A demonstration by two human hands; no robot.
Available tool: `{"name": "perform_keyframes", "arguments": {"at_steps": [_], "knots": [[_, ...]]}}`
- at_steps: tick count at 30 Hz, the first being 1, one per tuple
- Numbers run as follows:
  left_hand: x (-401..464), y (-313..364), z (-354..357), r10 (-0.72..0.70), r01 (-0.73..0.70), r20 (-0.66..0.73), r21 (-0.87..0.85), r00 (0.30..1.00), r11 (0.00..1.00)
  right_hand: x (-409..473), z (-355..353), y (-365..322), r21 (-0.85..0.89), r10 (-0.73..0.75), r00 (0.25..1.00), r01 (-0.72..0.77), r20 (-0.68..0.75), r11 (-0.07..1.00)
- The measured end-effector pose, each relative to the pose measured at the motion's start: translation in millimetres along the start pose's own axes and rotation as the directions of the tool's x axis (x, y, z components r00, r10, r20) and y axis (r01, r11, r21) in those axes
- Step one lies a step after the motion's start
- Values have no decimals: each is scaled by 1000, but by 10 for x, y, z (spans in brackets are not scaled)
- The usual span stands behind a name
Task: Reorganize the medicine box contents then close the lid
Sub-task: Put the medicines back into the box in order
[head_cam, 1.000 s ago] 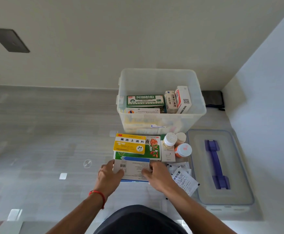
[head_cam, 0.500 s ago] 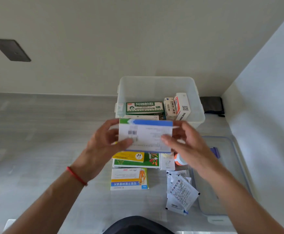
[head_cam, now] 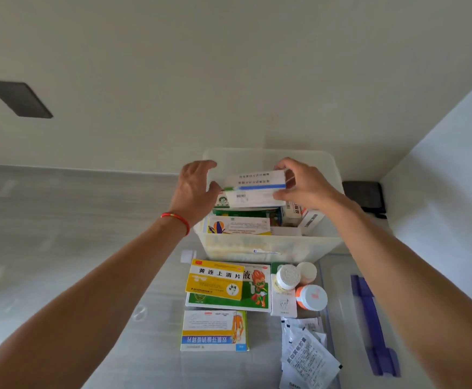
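Observation:
A clear plastic medicine box stands open at the back of the table, with several cartons standing inside. Above its opening I hold a white carton with a blue stripe by both ends: my left hand grips the left end and my right hand the right end. In front of the box lie a yellow carton on a green-and-white carton, a white carton with an orange figure, three pill bottles and several sachets. The clear lid with a purple handle lies at the right.
A wall rises behind the box and another close on the right. A dark pouch sits in the back right corner. A dark square plate is on the back wall at the left. The grey tabletop stretches to the left.
Both hands picked the blue-striped carton up off the table, uncovering the carton with the orange figure, and carried it up and back over the open box.

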State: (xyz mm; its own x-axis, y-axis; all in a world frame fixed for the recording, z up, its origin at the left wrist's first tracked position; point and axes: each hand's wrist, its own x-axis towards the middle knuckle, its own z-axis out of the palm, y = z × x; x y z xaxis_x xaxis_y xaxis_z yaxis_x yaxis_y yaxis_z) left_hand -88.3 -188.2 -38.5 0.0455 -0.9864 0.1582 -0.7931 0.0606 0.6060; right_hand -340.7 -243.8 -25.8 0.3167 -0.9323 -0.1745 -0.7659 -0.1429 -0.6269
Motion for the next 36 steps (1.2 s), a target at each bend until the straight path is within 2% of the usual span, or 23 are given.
{"name": "perform_keyframes", "arguments": {"at_steps": [6,10,12,16,20,23,26,28,31,32,34,35,36], "knots": [[-10,-131,164,82,-78,-42,100,996,992,409,460,124,-139,-3,973,35,230,990],[0,-151,163,84,-80,-34,118,996,990,566,646,83,-180,65,907,12,417,984],[2,-154,171,85,-80,-34,129,996,988,596,652,107,-181,109,882,-27,459,983],[15,-168,183,84,-79,-34,140,996,987,553,534,187,-58,97,935,-82,340,995],[-1,-157,170,72,-67,-49,107,996,992,367,427,131,-119,33,979,-8,204,993],[-61,-96,118,18,-24,-106,-51,994,998,33,325,-30,-9,-84,996,84,-18,996],[-217,-2,65,-84,39,-168,-258,982,965,-512,291,-192,172,-163,959,206,-232,963],[-448,38,37,-159,57,-256,-363,954,930,-914,341,-262,282,-144,958,215,-250,935],[-1003,-59,99,-370,163,-429,-446,824,880,-1459,543,-314,255,-130,949,206,-287,945],[-1216,-115,152,-448,247,-424,-449,787,859,-1587,634,-329,222,-122,934,205,-335,953],[-1585,-244,290,-564,439,-266,-407,782,801,-1721,838,-355,273,-75,929,182,-362,945],[-1717,-325,375,-590,515,-136,-361,796,778,-1728,961,-358,352,-19,954,128,-298,927],[-1811,-402,448,-602,573,-4,-300,799,763,-1701,1103,-344,401,39,984,36,-176,915]]}}
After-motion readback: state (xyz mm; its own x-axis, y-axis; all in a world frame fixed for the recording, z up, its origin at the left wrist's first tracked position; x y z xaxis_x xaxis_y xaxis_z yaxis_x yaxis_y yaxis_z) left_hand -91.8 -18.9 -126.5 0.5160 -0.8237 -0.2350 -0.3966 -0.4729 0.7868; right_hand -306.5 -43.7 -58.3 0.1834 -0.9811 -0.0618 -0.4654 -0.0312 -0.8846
